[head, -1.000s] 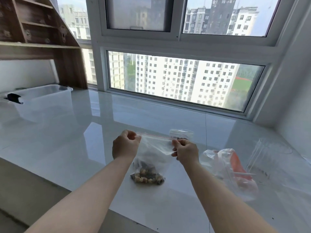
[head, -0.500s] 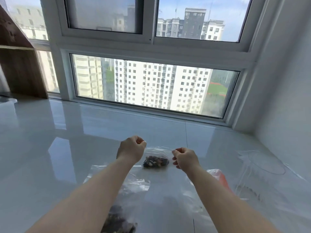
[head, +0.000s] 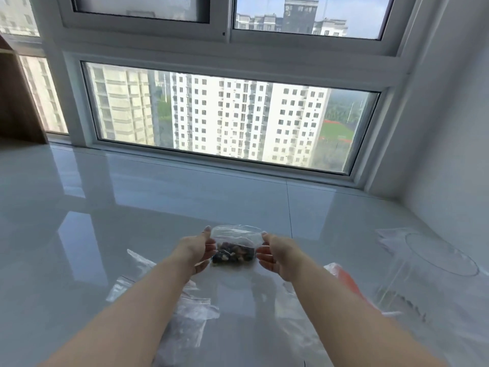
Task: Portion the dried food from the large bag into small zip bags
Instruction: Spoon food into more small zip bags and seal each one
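Note:
A small clear zip bag point(head: 234, 247) with dark dried food in its lower half lies on the glossy white ledge point(head: 105, 234), straight ahead of me. My left hand point(head: 197, 251) is at its left side, thumb up at the top left corner and fingers reaching to the bag's edge. My right hand point(head: 275, 254) mirrors it on the right side. Both palms face each other with the fingers relaxed. The large clear bag point(head: 190, 321), with dark food dimly visible inside, lies crumpled under my left forearm.
A crumpled clear bag with something orange inside point(head: 349, 282) lies beside my right forearm. A clear plastic container point(head: 436, 263) stands at the right, near the wall. A wide window point(head: 225, 115) closes off the back of the ledge, and a wooden shelf point(head: 18, 102) stands far left.
Both hands have uncurled from fists and now flank the small filled bag, which lies on the ledge. A second ago they held a filled bag up by its top.

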